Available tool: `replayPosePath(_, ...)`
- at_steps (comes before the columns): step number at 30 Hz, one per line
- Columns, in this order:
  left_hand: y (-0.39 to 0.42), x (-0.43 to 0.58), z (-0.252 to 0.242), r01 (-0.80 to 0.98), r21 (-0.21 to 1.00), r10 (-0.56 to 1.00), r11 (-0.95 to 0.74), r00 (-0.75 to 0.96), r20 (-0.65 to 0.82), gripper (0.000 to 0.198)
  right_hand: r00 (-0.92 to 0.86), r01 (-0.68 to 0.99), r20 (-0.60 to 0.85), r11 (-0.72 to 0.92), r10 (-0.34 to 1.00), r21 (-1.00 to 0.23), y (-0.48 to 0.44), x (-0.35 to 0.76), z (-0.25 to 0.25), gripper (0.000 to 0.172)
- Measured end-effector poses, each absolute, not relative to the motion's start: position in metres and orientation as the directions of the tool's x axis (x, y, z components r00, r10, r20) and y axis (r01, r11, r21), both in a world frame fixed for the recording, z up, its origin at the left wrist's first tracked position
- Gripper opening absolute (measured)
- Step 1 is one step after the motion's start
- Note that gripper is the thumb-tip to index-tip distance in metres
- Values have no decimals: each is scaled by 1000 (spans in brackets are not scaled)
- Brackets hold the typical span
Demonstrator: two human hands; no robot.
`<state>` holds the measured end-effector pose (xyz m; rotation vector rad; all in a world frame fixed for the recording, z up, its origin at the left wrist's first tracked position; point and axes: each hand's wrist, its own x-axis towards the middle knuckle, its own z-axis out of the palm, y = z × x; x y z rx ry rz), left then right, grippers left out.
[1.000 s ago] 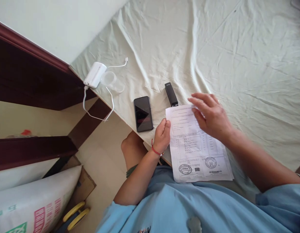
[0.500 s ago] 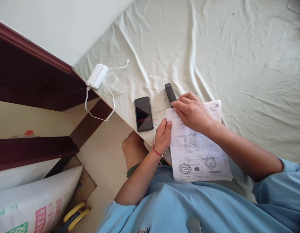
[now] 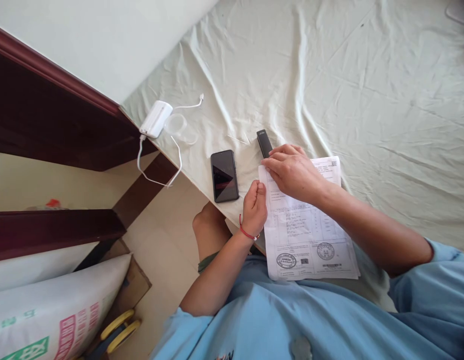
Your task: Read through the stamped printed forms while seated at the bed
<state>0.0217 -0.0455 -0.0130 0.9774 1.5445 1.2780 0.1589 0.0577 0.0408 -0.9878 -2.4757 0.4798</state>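
Note:
A small stack of printed sheets [image 3: 292, 230] with round and oval stamps lies across my lap and the bed's edge. My left hand [image 3: 255, 207] is closed on their left edge, thumb on top. At their upper left corner, the bent fingers of my right hand [image 3: 294, 170] are closed on the paper. Just beyond those fingers lies a slim black object, apparently a stapler [image 3: 264, 142], its near end hidden by my right hand. To the left, a black smartphone [image 3: 224, 176] rests face up on the sheet.
A white power bank [image 3: 155, 119] with a white cable [image 3: 149, 176] hanging past the bed's edge lies at left, beside a clear plastic ring-shaped item [image 3: 176, 124]. Dark wooden furniture [image 3: 66, 110], a printed white sack [image 3: 59, 305] and a yellow-rimmed wheel [image 3: 121, 330] stand further left.
My right fingers have shifted slightly left along the top corner of the papers. My left hand keeps its hold. The whole view has moved a little.

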Motion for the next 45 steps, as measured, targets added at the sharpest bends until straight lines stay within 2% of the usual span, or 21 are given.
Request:
replayPosePath(5,-42,21,-8,49,988,948,147,-293,-126,58,-701,553,210,706,681,-442,58,157,45,29)
replayPosePath(10,-39,19,-7,41,990,951,134,-285,-117,57,-727,575,101,683,679,-451,59,155,55,28)
replayPosePath(15,-37,19,-7,44,993,954,110,-286,-93,56,-703,586,155,689,694,-427,57,156,55,33)
replayPosePath(22,-34,22,1,45,995,947,91,-313,-73,61,-757,560,103,722,645,-406,55,154,55,29)
replayPosePath(28,-34,23,7,71,994,951,80,-305,-55,64,-680,602,38,587,732,-542,59,153,62,31)
replayPosePath(32,-36,25,6,71,993,956,89,-285,-65,58,-655,649,-28,542,755,-534,63,151,67,30)
replayPosePath(38,-31,17,1,-16,977,937,211,-281,-207,45,-633,722,-141,515,761,-461,68,150,65,32)
replayPosePath(42,-24,12,1,-155,933,872,325,-332,-359,36,-582,743,-134,458,802,-488,69,169,54,34)
replayPosePath(45,-21,13,4,-264,876,827,404,-304,-474,28,-533,754,-134,398,835,-522,73,189,44,31)
